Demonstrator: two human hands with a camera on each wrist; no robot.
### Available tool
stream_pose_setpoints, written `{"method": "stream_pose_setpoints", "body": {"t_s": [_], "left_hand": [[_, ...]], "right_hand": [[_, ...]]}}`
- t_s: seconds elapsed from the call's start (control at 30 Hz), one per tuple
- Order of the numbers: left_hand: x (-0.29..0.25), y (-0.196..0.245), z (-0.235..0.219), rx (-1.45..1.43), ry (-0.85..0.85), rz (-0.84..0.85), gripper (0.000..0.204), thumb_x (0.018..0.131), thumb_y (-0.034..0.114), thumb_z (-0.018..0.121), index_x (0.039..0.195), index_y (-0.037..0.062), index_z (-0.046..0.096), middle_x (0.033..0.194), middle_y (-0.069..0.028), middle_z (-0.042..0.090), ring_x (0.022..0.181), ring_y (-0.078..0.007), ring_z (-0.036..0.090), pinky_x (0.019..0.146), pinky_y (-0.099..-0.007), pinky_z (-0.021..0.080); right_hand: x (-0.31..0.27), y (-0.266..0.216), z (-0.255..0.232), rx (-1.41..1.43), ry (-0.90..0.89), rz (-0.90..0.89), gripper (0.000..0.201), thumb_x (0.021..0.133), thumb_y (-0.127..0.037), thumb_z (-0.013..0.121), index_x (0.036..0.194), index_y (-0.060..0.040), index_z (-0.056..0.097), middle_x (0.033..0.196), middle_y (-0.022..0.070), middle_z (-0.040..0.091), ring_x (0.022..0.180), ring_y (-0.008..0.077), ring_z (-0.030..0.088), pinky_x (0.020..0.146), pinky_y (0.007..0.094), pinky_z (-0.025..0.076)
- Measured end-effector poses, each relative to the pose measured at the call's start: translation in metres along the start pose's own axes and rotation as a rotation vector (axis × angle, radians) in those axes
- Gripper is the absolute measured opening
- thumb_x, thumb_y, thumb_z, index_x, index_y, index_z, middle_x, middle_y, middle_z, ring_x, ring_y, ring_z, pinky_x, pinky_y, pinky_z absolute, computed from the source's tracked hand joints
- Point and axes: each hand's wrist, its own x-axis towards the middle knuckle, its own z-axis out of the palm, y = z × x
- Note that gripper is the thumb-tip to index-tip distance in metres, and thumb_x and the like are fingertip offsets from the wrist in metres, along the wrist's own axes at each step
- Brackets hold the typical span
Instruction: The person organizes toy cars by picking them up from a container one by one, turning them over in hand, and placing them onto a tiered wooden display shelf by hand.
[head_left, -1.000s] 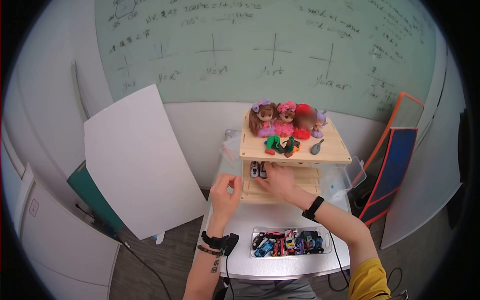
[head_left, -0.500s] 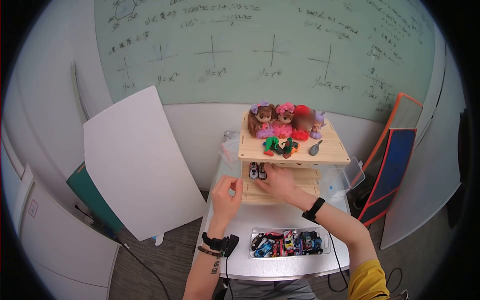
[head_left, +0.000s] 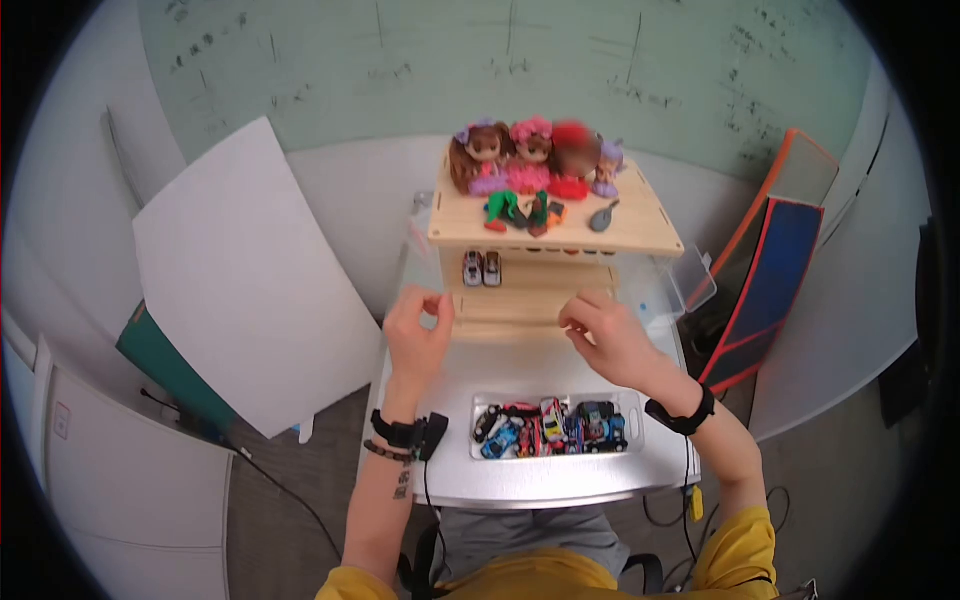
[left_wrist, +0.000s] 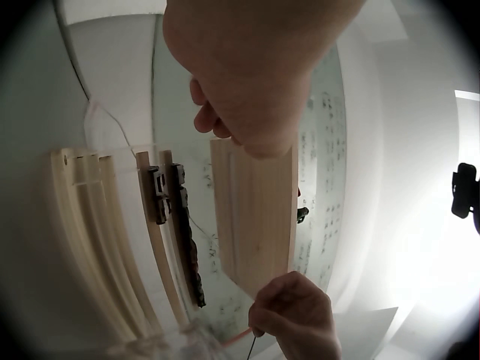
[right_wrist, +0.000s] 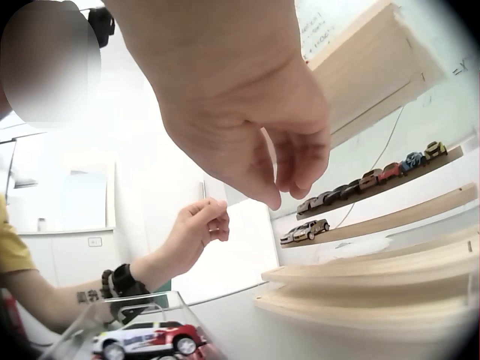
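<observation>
Toy cars [head_left: 552, 422] lie heaped in a shallow tray [head_left: 635, 440] nearest us on the pale table [head_left: 560, 484], some tipped against others.

Beyond the tray, our left hand [head_left: 415, 335] is raised at the left front of the wooden rack [head_left: 590, 234], its fingers loosely curled with nothing seen in them. Our right hand [head_left: 615, 340] is in front of the rack's right part, fingers bent and relaxed; the right wrist camera shows a gap between thumb and fingers, and they grip nothing.

Half a second ago our right hand was touching the right-hand car of the pair on the rack; now it has drawn back and let go. Both cars of the pair [head_left: 473, 268] are thus in full sight, upright side by side at the left end of their tier, supported by the wood alone. Our left hand keeps much the same curled pose.

On the tier above the pair, the right wrist camera shows a row of cars [right_wrist: 391, 172]. On the rack's top board sit green [head_left: 505, 207] and grey [head_left: 602, 218] figures, with dolls [head_left: 530, 155] behind them. Farthest is the green writing board [head_left: 320, 60], its writing blurred.
</observation>
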Motion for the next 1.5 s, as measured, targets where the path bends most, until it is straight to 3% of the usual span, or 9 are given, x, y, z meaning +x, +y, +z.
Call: {"method": "stream_pose_setpoints", "body": {"t_s": [0.17, 0.3, 0.4, 0.47, 0.6, 0.67, 0.8, 1.1, 1.5], "left_hand": [[-0.002, 0.003, 0.003, 0.006, 0.086, 0.047, 0.019, 0.086, -0.002, 0.077, 0.082, 0.0024, 0.058, 0.074, -0.0066, 0.058, 0.067, -0.0161, 0.056, 0.064, -0.0302, 0.046], [-0.004, 0.014, 0.001, -0.026, 0.048, 0.047, 0.021, 0.083, -0.003, 0.078, 0.082, 0.0033, 0.058, 0.074, -0.0053, 0.058, 0.066, -0.0159, 0.056, 0.065, -0.0282, 0.045], [-0.001, 0.036, -0.010, -0.103, -0.151, 0.029, 0.022, 0.080, -0.002, 0.081, 0.081, 0.0040, 0.059, 0.074, -0.0045, 0.059, 0.067, -0.0151, 0.056, 0.065, -0.0286, 0.046], [0.003, 0.044, -0.020, -0.213, -0.646, -0.034, 0.021, 0.075, -0.001, 0.083, 0.082, 0.0055, 0.065, 0.086, -0.0038, 0.065, 0.081, -0.0177, 0.061, 0.076, -0.0321, 0.049], [0.005, 0.056, -0.016, -0.204, -0.906, 0.062, 0.021, 0.071, 0.001, 0.085, 0.085, 0.0090, 0.071, 0.108, -0.0040, 0.067, 0.107, -0.0238, 0.059, 0.096, -0.0394, 0.047], [0.000, 0.059, -0.012, -0.215, -1.021, 0.091, 0.026, 0.070, 0.004, 0.085, 0.091, 0.0137, 0.076, 0.129, -0.0041, 0.061, 0.127, -0.0299, 0.049, 0.111, -0.0442, 0.038], [-0.014, 0.068, -0.001, -0.227, -1.094, 0.071, 0.029, 0.070, 0.006, 0.084, 0.097, 0.0150, 0.077, 0.137, -0.0064, 0.058, 0.134, -0.0328, 0.044, 0.115, -0.0461, 0.034], [-0.035, 0.077, 0.016, -0.136, -1.175, 0.134, 0.045, 0.074, -0.002, 0.074, 0.113, 0.0196, 0.079, 0.146, -0.0074, 0.054, 0.138, -0.0377, 0.041, 0.117, -0.0489, 0.036], [-0.039, 0.071, 0.016, -0.091, -1.160, 0.116, 0.039, 0.078, -0.003, 0.073, 0.110, 0.0190, 0.078, 0.144, -0.0072, 0.055, 0.138, -0.0377, 0.042, 0.116, -0.0484, 0.037]], "right_hand": [[-0.067, -0.006, -0.013, 0.205, -0.048, 0.170, 0.015, 0.084, 0.009, 0.067, 0.092, -0.0025, 0.062, 0.088, 0.0116, 0.061, 0.078, 0.0293, 0.068, 0.068, 0.0382, 0.053], [-0.103, 0.011, -0.005, 0.253, -0.073, 0.228, 0.014, 0.084, 0.009, 0.070, 0.091, -0.0020, 0.064, 0.086, 0.0101, 0.062, 0.073, 0.0239, 0.068, 0.067, 0.0347, 0.053], [-0.112, 0.020, -0.006, 0.312, -0.050, 0.280, 0.012, 0.085, 0.006, 0.072, 0.092, -0.0019, 0.065, 0.084, 0.0088, 0.063, 0.073, 0.0211, 0.067, 0.066, 0.0329, 0.051], [-0.110, 0.024, -0.013, 0.303, 0.024, 0.279, 0.010, 0.087, 0.003, 0.073, 0.092, -0.0019, 0.066, 0.080, 0.0075, 0.064, 0.071, 0.0186, 0.066, 0.065, 0.0306, 0.050], [-0.098, 0.034, -0.023, 0.317, 0.073, 0.268, 0.009, 0.088, -0.001, 0.074, 0.093, -0.0013, 0.067, 0.078, 0.0063, 0.066, 0.070, 0.0162, 0.063, 0.065, 0.0286, 0.049], [-0.092, 0.039, -0.025, 0.393, 0.087, 0.293, 0.009, 0.090, -0.004, 0.075, 0.095, -0.0006, 0.068, 0.080, 0.0041, 0.068, 0.072, 0.0123, 0.062, 0.067, 0.0272, 0.049], [-0.076, 0.049, -0.023, 0.556, 0.176, 0.323, 0.010, 0.092, -0.006, 0.075, 0.097, -0.0011, 0.069, 0.083, -0.0004, 0.069, 0.076, 0.0068, 0.061, 0.070, 0.0246, 0.049], [-0.088, 0.076, 0.000, 1.023, 0.212, 0.448, 0.009, 0.096, -0.005, 0.072, 0.101, 0.0003, 0.068, 0.089, 0.0036, 0.069, 0.080, 0.0096, 0.066, 0.072, 0.0248, 0.054], [-0.089, 0.076, 0.011, 1.052, 0.160, 0.471, 0.008, 0.097, -0.006, 0.072, 0.101, -0.0002, 0.067, 0.089, 0.0034, 0.069, 0.082, 0.0103, 0.067, 0.072, 0.0254, 0.054]]}}
